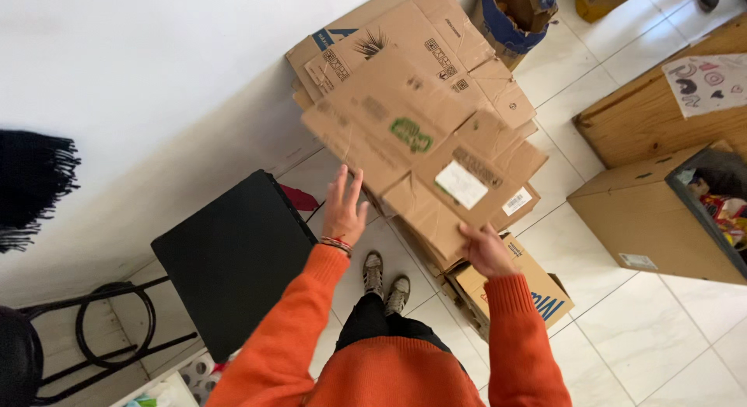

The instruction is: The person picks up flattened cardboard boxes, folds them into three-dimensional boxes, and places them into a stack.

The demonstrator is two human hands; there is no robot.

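Orange sleeves [327, 298] reach forward from the bottom of the view, and two shoes [386, 276] stand on the white tile floor [669, 329] between them. Left hand [343, 207] is open, fingers spread and pointing up, just beside the lower left edge of the flat cardboard [405, 135]; I cannot tell if it touches. A striped bracelet [336, 243] sits on this wrist. Right hand [485, 251] grips the lower corner of the cardboard, with the thumb on top. The cardboard is held tilted above a pile of other flattened boxes [420, 41] that lean at the white wall [156, 64]. Under the right hand a small box [537, 286] stands on the floor. Left of the person is a black chair [233, 259]. At the right stands a big open box [661, 220], and behind it a wooden crate [646, 111]. Far at the top, a blue bag [513, 18] holds more cardboard.
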